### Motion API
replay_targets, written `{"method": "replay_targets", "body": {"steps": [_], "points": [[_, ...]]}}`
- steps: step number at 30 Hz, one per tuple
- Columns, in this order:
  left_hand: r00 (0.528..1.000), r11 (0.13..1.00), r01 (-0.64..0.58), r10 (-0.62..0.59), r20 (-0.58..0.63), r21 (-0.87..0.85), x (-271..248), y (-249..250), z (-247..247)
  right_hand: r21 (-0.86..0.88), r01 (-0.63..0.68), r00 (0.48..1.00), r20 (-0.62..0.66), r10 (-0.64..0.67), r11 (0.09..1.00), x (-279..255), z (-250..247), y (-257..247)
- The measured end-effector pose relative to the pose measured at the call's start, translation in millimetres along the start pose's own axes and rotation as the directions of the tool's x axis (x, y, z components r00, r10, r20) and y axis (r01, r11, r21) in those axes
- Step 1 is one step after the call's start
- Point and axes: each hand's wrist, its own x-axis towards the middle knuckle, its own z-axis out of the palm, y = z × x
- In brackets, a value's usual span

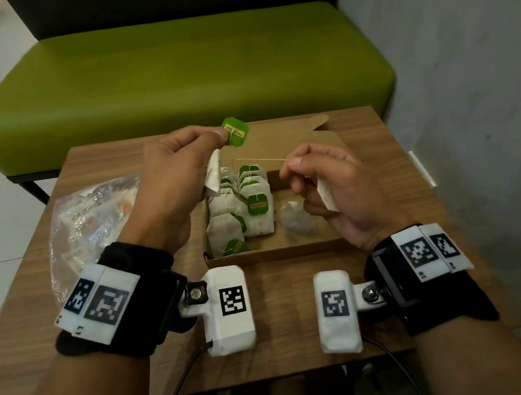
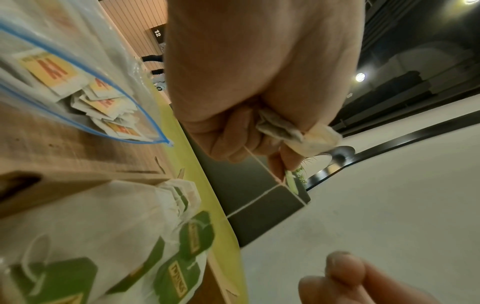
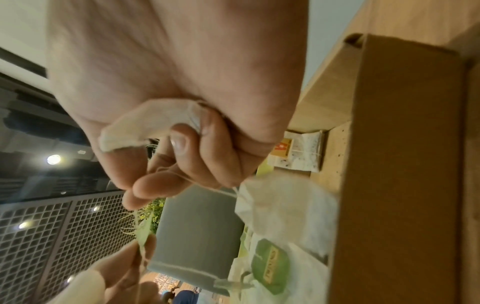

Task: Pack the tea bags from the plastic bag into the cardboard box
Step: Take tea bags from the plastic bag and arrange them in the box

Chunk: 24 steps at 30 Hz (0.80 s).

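An open cardboard box (image 1: 309, 244) sits mid-table with several white tea bags (image 1: 236, 208) with green tags in its left half. My left hand (image 1: 175, 174) hovers over the box's left rim, pinching a green tag (image 1: 235, 131) and holding a white tea bag (image 1: 215, 174) under its fingers. My right hand (image 1: 326, 185) is over the box's right half, pinching a thin string (image 1: 259, 160) and clutching another white tea bag (image 1: 326, 194) in its palm. A clear plastic bag (image 1: 89, 224) with more tea bags (image 2: 103, 102) lies on the table at left.
The small wooden table (image 1: 293, 331) stands against a green bench (image 1: 161, 75), with a grey wall (image 1: 471, 55) on the right. A crumpled clear wrapper (image 1: 296, 222) lies in the box's right half. The box lid (image 1: 288, 128) is folded back behind it.
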Motion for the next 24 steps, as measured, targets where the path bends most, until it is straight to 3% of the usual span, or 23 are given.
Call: {"method": "replay_targets", "body": {"steps": [8, 11, 15, 18, 24], "points": [[0.996, 0.995, 0.072, -0.068, -0.059, 0.067, 1.9, -9.5, -0.3, 0.131, 0.034, 0.998, 0.056, -0.041, 0.991, -1.8, -2.7, -8.5], [0.989, 0.984, 0.150, -0.148, -0.030, 0.095, 3.1, -13.0, -1.5, 0.192, 0.059, 0.994, 0.074, -0.075, 0.980, -2.8, -2.3, -15.7], [0.985, 0.983, 0.158, -0.163, 0.047, 0.092, 2.0, -10.7, -0.3, 0.266, 0.114, 0.990, 0.048, -0.132, 0.957, -2.9, -2.8, -21.4], [0.990, 0.982, 0.093, -0.109, 0.089, 0.166, -0.8, -3.6, 1.0, 0.177, 0.141, 0.988, 0.040, -0.151, 0.974, -3.3, -1.0, -27.2], [0.982, 0.998, 0.000, -0.011, 0.188, 0.055, -4.4, 11.1, 2.7, -0.068, 0.136, 0.987, 0.093, -0.130, 0.988, -9.5, 11.4, -38.6]]}}
